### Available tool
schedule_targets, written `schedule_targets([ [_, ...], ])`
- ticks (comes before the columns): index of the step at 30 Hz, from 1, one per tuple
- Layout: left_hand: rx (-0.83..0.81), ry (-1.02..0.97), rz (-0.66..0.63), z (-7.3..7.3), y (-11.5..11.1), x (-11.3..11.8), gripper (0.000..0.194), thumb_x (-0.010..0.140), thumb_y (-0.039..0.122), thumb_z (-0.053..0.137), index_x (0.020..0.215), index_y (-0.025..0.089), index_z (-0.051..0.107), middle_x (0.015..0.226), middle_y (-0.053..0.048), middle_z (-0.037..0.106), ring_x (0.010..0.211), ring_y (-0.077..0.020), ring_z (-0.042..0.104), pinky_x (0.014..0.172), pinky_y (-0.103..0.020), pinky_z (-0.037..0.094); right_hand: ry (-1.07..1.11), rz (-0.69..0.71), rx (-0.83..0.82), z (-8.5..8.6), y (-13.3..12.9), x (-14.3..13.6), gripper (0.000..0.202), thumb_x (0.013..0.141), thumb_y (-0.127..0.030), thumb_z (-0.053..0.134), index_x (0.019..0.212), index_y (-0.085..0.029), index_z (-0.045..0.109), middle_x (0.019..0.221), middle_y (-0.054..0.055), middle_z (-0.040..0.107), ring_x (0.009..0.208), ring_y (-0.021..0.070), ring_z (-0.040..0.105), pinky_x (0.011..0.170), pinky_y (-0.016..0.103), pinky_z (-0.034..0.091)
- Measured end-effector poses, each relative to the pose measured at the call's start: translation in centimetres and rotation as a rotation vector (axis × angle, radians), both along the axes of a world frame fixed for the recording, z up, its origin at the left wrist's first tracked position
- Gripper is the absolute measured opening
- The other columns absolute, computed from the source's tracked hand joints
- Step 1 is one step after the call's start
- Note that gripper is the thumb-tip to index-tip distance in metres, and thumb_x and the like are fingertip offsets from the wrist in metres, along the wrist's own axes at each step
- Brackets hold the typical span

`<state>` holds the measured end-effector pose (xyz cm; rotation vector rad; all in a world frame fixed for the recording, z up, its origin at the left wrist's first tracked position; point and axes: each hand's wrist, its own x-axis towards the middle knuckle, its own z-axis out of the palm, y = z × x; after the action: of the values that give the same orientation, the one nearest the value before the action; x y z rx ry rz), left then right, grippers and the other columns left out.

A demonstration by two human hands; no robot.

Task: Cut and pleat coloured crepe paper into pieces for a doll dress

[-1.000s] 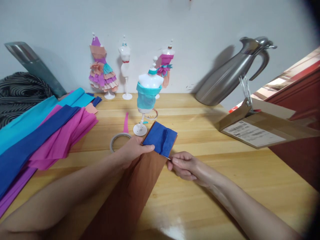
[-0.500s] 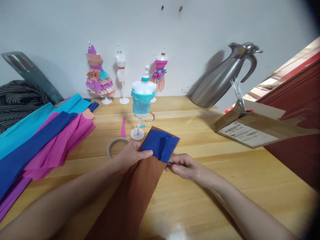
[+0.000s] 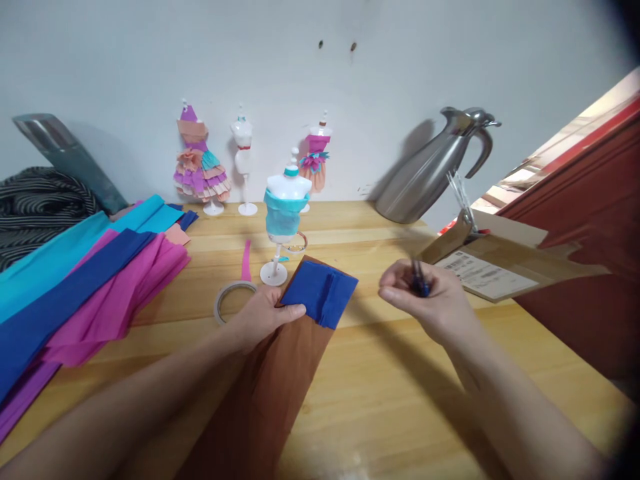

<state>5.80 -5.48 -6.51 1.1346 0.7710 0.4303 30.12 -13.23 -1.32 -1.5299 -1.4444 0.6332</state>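
My left hand (image 3: 265, 313) pinches a folded piece of dark blue crepe paper (image 3: 315, 283) against a long brown crepe paper strip (image 3: 285, 373), thumb on top. The blue piece has a raised fold near its right side, and brown edging shows behind it. Off to the right, above the table, my right hand (image 3: 425, 293) is closed around dark scissors (image 3: 418, 280), blurred by motion and partly hidden by the fingers. Just beyond the paper stands a small white mannequin (image 3: 287, 207) wrapped in turquoise crepe paper.
A tape roll (image 3: 220, 303) and a pink strip (image 3: 247, 260) lie left of the mannequin. Several crepe sheets (image 3: 105, 287) cover the left side. Dressed mannequins (image 3: 200, 160) stand by the wall. A steel jug (image 3: 420, 173) and an open cardboard box (image 3: 500, 260) are at right.
My right hand has moved away from the paper's lower right edge, up and to the right, carrying the scissors. My left hand keeps its hold on the blue and brown paper.
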Motion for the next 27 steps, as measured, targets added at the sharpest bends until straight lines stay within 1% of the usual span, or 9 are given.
schedule_targets([
  [3, 0.073, -0.01, -0.018, 0.4, -0.1, 0.0, 0.022, 0.068, 0.036, 0.073, 0.074, 0.015, 0.069, 0.069, 0.0, 0.067, 0.061, -0.0123, 0.058, 0.059, -0.022, 0.041, -0.227, -0.002, 0.046, 2.1, 0.7, -2.1, 0.022, 0.073, -0.038, 0.069, 0.072, -0.018, 0.061, 0.051, -0.006, 0.033, 0.048, 0.0093, 0.032, 0.047, 0.024, 0.025],
  [6, 0.118, -0.014, -0.021, 0.4, -0.1, -0.1, 0.023, 0.07, 0.037, 0.071, 0.073, 0.015, 0.069, 0.068, 0.0, 0.066, 0.061, -0.012, 0.056, 0.059, -0.022, 0.039, -0.352, 0.091, 0.023, 3.0, 1.8, -3.0, 0.021, 0.074, -0.038, 0.067, 0.072, -0.017, 0.061, 0.052, -0.006, 0.036, 0.048, 0.0091, 0.033, 0.047, 0.023, 0.027],
  [8, 0.123, -0.005, -0.019, 0.2, -0.1, -0.1, 0.024, 0.069, 0.038, 0.072, 0.073, 0.014, 0.069, 0.068, 0.0, 0.066, 0.06, -0.012, 0.056, 0.059, -0.022, 0.04, -0.379, 0.129, -0.017, 3.0, 2.3, -3.1, 0.023, 0.075, -0.038, 0.065, 0.067, -0.017, 0.059, 0.052, -0.005, 0.037, 0.049, 0.009, 0.033, 0.047, 0.023, 0.026],
  [12, 0.091, -0.025, -0.007, -0.2, 0.0, 0.0, 0.025, 0.066, 0.038, 0.074, 0.074, 0.014, 0.07, 0.07, 0.0, 0.067, 0.062, -0.0128, 0.057, 0.061, -0.023, 0.042, -0.358, 0.179, -0.078, 2.1, 2.9, -2.8, 0.028, 0.076, -0.039, 0.062, 0.062, -0.018, 0.052, 0.054, -0.004, 0.038, 0.052, 0.0097, 0.034, 0.048, 0.023, 0.027],
  [16, 0.104, -0.059, -0.01, -0.2, 0.0, 0.1, 0.024, 0.066, 0.038, 0.075, 0.075, 0.015, 0.071, 0.073, 0.0, 0.069, 0.065, -0.0138, 0.06, 0.065, -0.023, 0.044, -0.307, 0.237, -0.092, 1.3, 3.0, -2.5, 0.032, 0.079, -0.039, 0.059, 0.059, -0.019, 0.043, 0.055, -0.005, 0.035, 0.052, 0.0092, 0.032, 0.048, 0.023, 0.026],
  [20, 0.063, -0.068, -0.002, 0.1, -0.2, 0.2, 0.024, 0.064, 0.037, 0.076, 0.074, 0.015, 0.07, 0.071, 0.0, 0.068, 0.062, -0.0126, 0.059, 0.063, -0.023, 0.044, -0.303, 0.249, -0.084, 1.1, 3.1, -2.3, 0.032, 0.08, -0.036, 0.059, 0.06, -0.019, 0.041, 0.056, -0.005, 0.034, 0.053, 0.0096, 0.033, 0.05, 0.023, 0.027],
  [22, 0.034, -0.077, 0.003, 0.4, -0.3, 0.2, 0.026, 0.062, 0.038, 0.078, 0.072, 0.015, 0.07, 0.07, 0.0, 0.068, 0.061, -0.0119, 0.058, 0.061, -0.022, 0.044, -0.319, 0.253, -0.029, 1.1, 3.1, -2.4, 0.031, 0.081, -0.033, 0.059, 0.059, -0.019, 0.042, 0.059, -0.004, 0.039, 0.056, 0.0108, 0.038, 0.053, 0.024, 0.031],
  [25, -0.003, -0.086, 0.007, 0.6, -0.5, 0.3, 0.028, 0.061, 0.04, 0.079, 0.071, 0.015, 0.069, 0.068, 0.0, 0.067, 0.06, -0.0112, 0.057, 0.06, -0.021, 0.043, -0.326, 0.27, 0.071, 1.2, 3.1, -2.4, 0.03, 0.08, -0.03, 0.06, 0.057, -0.018, 0.044, 0.072, 0.002, 0.051, 0.068, 0.0148, 0.049, 0.063, 0.027, 0.039],
  [27, -0.012, -0.086, 0.006, 0.6, -0.5, 0.3, 0.03, 0.06, 0.04, 0.079, 0.072, 0.015, 0.069, 0.068, 0.0, 0.067, 0.06, -0.0112, 0.057, 0.059, -0.021, 0.042, -0.295, 0.288, 0.069, 1.2, 3.1, -2.5, 0.028, 0.08, -0.029, 0.06, 0.059, -0.018, 0.045, 0.077, 0.004, 0.056, 0.072, 0.016, 0.052, 0.066, 0.028, 0.041],
])
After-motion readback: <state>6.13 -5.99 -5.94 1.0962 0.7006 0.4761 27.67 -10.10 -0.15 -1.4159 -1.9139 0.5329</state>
